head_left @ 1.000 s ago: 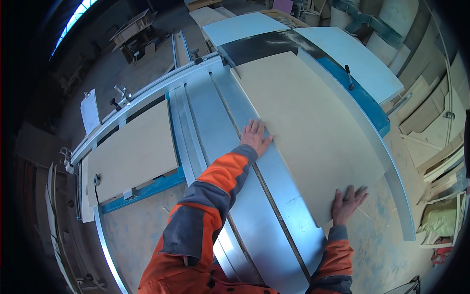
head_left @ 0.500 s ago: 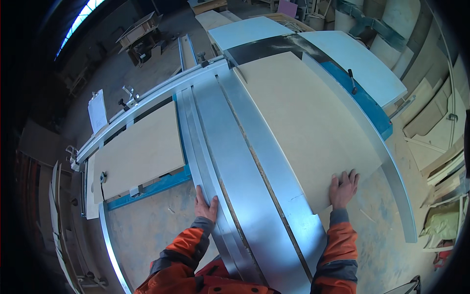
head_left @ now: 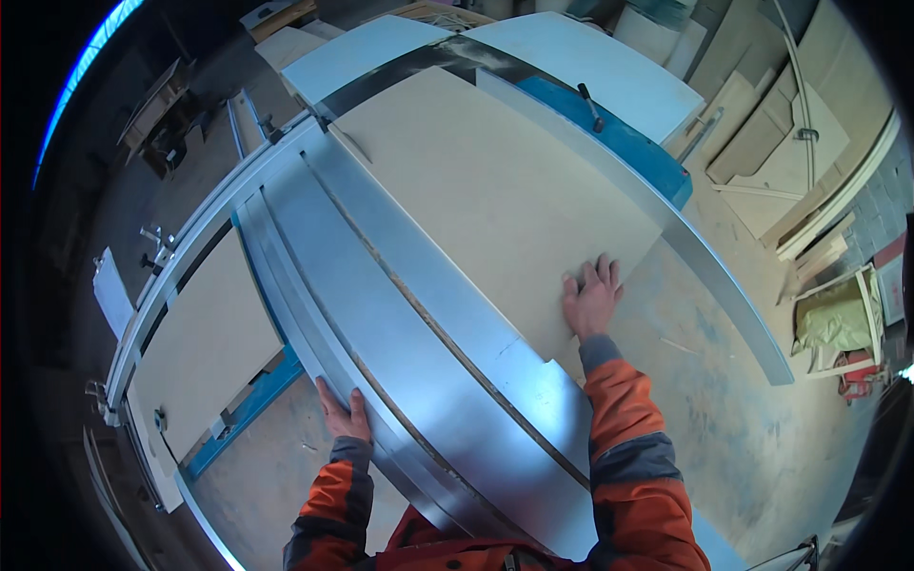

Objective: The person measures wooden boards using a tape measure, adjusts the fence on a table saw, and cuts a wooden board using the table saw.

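Observation:
A large pale wooden panel [head_left: 495,190] lies flat to the right of the silver sliding table [head_left: 381,314] of a panel saw, along a long metal fence [head_left: 609,181]. My right hand [head_left: 592,297] rests on the panel's near end, fingers spread, palm down. On the left edge of the sliding table lies my left hand [head_left: 345,416], its fingers stretched out and the thumb apart. No object shows in either hand. Left of the sliding table, a second pale board [head_left: 209,324] lies on a blue support frame [head_left: 249,409].
White-topped side tables [head_left: 581,67] stand beyond the panel. A black-handled lever [head_left: 590,109] rises by the blue machine part [head_left: 619,143]. Offcut boards [head_left: 781,143] lean at the right, above a green sack [head_left: 833,314]. A clipboard [head_left: 112,290] hangs at the far left.
The view has turned to the right, so the saw appears shifted left and tilted. Both hands keep about the same places on the panel and the sliding table.

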The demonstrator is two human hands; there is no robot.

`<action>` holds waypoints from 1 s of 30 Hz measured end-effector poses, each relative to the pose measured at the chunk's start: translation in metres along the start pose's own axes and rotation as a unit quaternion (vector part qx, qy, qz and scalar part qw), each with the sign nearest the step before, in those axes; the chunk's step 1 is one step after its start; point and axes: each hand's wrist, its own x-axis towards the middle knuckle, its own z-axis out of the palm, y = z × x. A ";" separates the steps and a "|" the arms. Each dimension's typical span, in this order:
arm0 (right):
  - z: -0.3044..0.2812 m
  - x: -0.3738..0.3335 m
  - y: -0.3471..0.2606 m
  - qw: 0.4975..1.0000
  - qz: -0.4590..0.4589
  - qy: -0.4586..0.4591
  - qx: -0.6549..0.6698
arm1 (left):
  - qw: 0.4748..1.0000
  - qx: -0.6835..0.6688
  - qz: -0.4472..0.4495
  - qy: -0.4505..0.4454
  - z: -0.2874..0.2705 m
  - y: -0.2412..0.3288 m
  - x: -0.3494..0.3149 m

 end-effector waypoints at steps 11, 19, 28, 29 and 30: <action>0.004 -0.002 0.009 1.000 0.005 -0.017 -0.006 | 1.000 -0.020 -0.013 -0.003 0.009 -0.006 0.002; -0.005 0.020 0.017 0.998 -0.009 -0.065 0.008 | 0.998 -0.017 -0.045 -0.028 0.005 0.007 0.006; -0.011 0.036 0.016 0.990 -0.012 -0.142 0.011 | 0.999 -0.046 -0.023 -0.017 0.007 0.006 0.003; -0.011 0.039 0.015 0.988 -0.013 -0.153 0.013 | 0.998 -0.046 -0.026 -0.022 0.006 0.007 0.003; -0.011 0.042 0.013 0.986 -0.014 -0.164 0.015 | 0.999 -0.047 -0.021 -0.018 0.004 0.008 0.004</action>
